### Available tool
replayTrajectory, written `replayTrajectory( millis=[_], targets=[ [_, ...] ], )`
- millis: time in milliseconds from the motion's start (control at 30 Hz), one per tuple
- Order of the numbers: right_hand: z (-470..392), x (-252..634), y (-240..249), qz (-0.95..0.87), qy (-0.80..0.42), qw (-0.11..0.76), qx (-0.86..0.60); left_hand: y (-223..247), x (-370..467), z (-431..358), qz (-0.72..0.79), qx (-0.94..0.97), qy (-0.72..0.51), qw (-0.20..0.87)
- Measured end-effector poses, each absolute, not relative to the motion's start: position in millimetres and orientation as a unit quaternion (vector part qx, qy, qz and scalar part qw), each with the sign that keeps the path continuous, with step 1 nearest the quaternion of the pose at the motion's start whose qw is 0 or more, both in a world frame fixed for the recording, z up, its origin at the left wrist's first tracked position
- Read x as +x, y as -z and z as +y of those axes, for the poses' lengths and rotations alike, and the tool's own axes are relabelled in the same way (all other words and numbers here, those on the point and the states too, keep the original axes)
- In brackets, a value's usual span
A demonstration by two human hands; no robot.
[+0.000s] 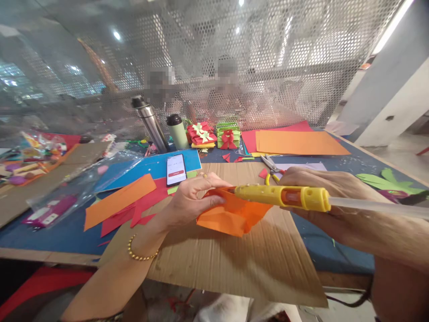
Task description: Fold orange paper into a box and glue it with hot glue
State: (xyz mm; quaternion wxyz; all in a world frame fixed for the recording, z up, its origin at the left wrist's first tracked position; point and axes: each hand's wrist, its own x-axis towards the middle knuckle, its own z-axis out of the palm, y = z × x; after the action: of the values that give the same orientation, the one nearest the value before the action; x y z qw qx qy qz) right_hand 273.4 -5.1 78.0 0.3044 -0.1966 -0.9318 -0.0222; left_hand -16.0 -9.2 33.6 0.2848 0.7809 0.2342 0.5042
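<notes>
My left hand (197,197) pinches the upper left edge of a folded orange paper piece (228,217), held over a brown cardboard sheet (217,264). A yellow glue gun (284,197) with a long clear glue stick at its back is in my right hand (311,188), whose fingers are mostly hidden behind the gun. The gun's nozzle points left and meets the paper's top edge near my left fingertips; whether glue is coming out cannot be seen.
Behind the cardboard lie scissors (272,165), a phone (176,170) and orange sheets (301,143). Two bottles, a steel one (152,123) and a green one (178,132), stand beside red and green paper boxes (229,136). Green paper leaves (389,181) lie at right.
</notes>
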Motion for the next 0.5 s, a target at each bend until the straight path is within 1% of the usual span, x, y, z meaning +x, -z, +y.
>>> replayTrajectory(
  millis=[133,300,500],
  targets=[
    [-5.3,273.1,-75.6,-0.932,0.014,0.297,-0.208,-33.2,-16.4,-8.7,0.24,0.788,-0.5,0.267],
    [-5.8,271.3,-75.3,-0.936,0.036,0.29,-0.197,-33.2,-17.1,-8.5,0.239,0.791,-0.499,0.262],
    [-6.3,273.0,-77.5,-0.937,0.034,0.295,-0.185,-33.4,-17.9,-8.7,0.241,0.793,-0.498,0.256]
  ],
)
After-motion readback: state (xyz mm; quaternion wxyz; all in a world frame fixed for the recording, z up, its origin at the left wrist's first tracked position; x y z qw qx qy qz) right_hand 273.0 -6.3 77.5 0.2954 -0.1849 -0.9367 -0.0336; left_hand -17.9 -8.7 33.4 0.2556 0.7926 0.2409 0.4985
